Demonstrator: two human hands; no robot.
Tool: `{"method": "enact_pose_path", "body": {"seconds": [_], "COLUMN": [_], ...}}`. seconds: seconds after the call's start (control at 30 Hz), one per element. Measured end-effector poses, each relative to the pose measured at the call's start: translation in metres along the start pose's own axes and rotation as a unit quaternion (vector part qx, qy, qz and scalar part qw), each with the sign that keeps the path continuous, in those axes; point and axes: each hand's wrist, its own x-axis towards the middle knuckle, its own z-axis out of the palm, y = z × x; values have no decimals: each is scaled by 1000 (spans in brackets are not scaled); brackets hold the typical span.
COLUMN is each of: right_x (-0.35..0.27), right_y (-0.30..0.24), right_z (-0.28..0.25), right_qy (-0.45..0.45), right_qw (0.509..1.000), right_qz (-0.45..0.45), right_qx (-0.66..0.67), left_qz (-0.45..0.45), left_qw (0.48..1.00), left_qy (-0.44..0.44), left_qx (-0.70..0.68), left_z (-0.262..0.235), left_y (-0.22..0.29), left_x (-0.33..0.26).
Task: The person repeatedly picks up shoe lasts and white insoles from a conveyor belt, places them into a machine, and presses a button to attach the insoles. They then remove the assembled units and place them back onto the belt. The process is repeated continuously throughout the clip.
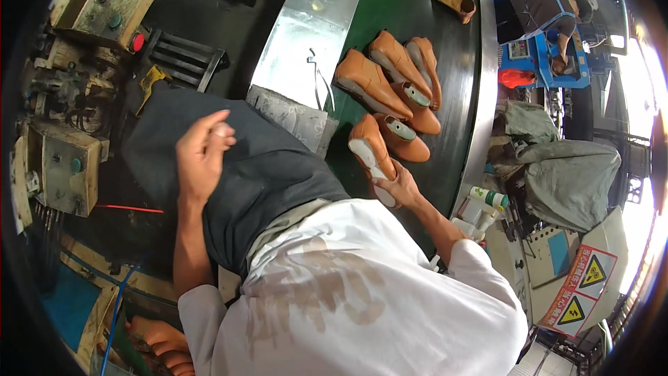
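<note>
The right hand [400, 186] grips a tan shoe [374, 157] near one end, thumb pressed on its pale sole, the other fingers wrapped around the far side and mostly hidden. The shoe tilts over the near edge of a dark green conveyor belt [456, 63]; whether it rests on the belt cannot be told. The left hand [200, 157], well apart from the right, is raised above the person's dark trousers [268, 150], its fingers loosely bent and partly spread.

Just beyond the right hand, a cluster of matching tan shoes [372, 83] lies on the belt, some leaning on one another. Farther beyond, near the belt's far side, is a lighter brown shoe [452, 1]. Between the two hands and a little ahead, a grey pad [289, 115] lies by a shiny metal ledge [292, 42].

To the left of the left hand stand two worn control boxes [66, 167], the farther one bearing a red button [137, 42]. Far to the right of the right hand, a co-worker [543, 14] bends at a blue machine [570, 63].
</note>
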Motion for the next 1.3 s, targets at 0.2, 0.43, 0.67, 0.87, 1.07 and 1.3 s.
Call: {"method": "enact_pose_path", "body": {"seconds": [0.2, 0.43, 0.67, 0.87, 1.07, 1.3], "right_x": [7, 31, 53, 70, 87, 21], "right_y": [-228, -358, -376, -381, -372, -352], "right_z": [-31, 63, 143, 154, 155, 125], "right_qy": [-108, -214, -325, -361, -370, -81], "right_qw": [990, 932, 883, 880, 897, 805], "right_qz": [-88, -293, -336, -297, -241, -548], "right_qx": [22, -2, -46, -84, -8, -213], "left_qz": [135, 218, 106, 36, 10, -58], "left_qw": [989, 911, 894, 925, 932, 924], "left_qy": [-57, 283, 369, 333, 344, 372], "left_qx": [16, 206, 231, 180, 111, 70], "left_z": [55, -48, -103, -108, -99, -102], "left_y": [53, 50, 20, 2, -11, -50], "left_x": [59, 61, -11, -4, 19, 45]}}
